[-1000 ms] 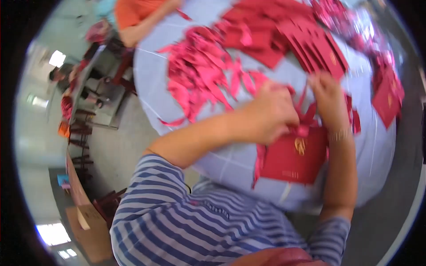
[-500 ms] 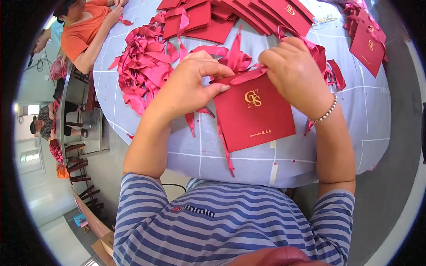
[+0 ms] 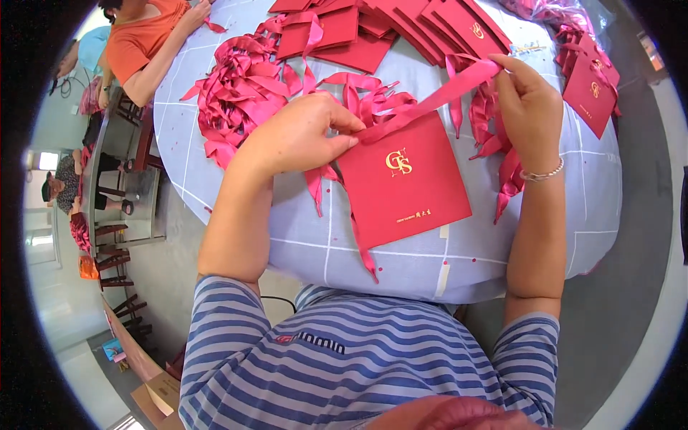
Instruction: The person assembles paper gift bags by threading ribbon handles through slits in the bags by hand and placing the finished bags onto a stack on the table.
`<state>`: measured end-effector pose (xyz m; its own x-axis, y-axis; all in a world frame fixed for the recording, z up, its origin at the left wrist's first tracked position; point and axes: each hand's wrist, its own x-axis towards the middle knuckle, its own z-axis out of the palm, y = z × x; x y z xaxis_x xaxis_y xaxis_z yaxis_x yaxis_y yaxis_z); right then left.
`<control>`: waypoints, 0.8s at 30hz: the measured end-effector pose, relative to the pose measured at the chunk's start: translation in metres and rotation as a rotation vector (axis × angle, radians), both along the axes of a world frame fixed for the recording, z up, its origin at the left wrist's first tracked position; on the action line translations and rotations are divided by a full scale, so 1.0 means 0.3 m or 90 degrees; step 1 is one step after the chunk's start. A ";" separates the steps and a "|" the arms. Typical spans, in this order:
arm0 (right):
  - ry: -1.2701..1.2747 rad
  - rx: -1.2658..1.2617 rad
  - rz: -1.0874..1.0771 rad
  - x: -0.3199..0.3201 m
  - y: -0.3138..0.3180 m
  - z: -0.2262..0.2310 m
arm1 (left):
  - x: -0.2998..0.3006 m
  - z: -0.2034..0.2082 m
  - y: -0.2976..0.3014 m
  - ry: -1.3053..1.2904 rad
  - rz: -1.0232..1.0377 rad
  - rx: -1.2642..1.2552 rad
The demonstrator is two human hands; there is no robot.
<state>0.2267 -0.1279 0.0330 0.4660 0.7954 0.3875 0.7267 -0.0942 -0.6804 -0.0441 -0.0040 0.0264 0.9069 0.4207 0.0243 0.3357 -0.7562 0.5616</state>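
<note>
A red paper gift bag (image 3: 408,190) with gold print lies flat on the cloth in front of me. My left hand (image 3: 304,132) pinches the bag's upper left corner, with a pink ribbon (image 3: 430,100) under its fingertips. From there the ribbon stretches up to the right, pulled taut. Its other end is pinched between the thumb and fingers of my right hand (image 3: 530,104), raised beyond the bag's upper right corner. A ribbon tail hangs down along the bag's left edge. More loose ribbons lie behind the bag and below my right hand.
A heap of pink ribbons (image 3: 240,93) lies left of my hands. Red bags (image 3: 430,32) are stacked at the far side, and finished-looking bags with ribbons (image 3: 591,86) lie at the right edge. A person in an orange top (image 3: 147,46) sits at the table's far left.
My right hand has moved up and to the right from the bag's top edge, drawing the ribbon out straight. My left hand stays at the corner.
</note>
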 end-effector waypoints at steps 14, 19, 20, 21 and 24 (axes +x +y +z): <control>0.470 -0.101 0.409 -0.030 0.006 -0.016 | 0.182 -0.050 -0.041 -0.208 0.074 0.009; 0.340 -0.192 0.367 -0.014 0.021 -0.049 | 0.175 -0.067 -0.038 -0.150 0.104 -0.090; 0.339 -0.233 0.358 -0.015 0.020 -0.051 | 0.176 -0.065 -0.038 -0.149 0.103 -0.092; 0.337 -0.274 0.349 -0.016 0.019 -0.054 | 0.176 -0.064 -0.038 -0.115 0.115 -0.123; 0.397 -0.251 0.340 -0.052 0.011 -0.065 | 0.179 -0.050 -0.047 -0.060 0.128 -0.180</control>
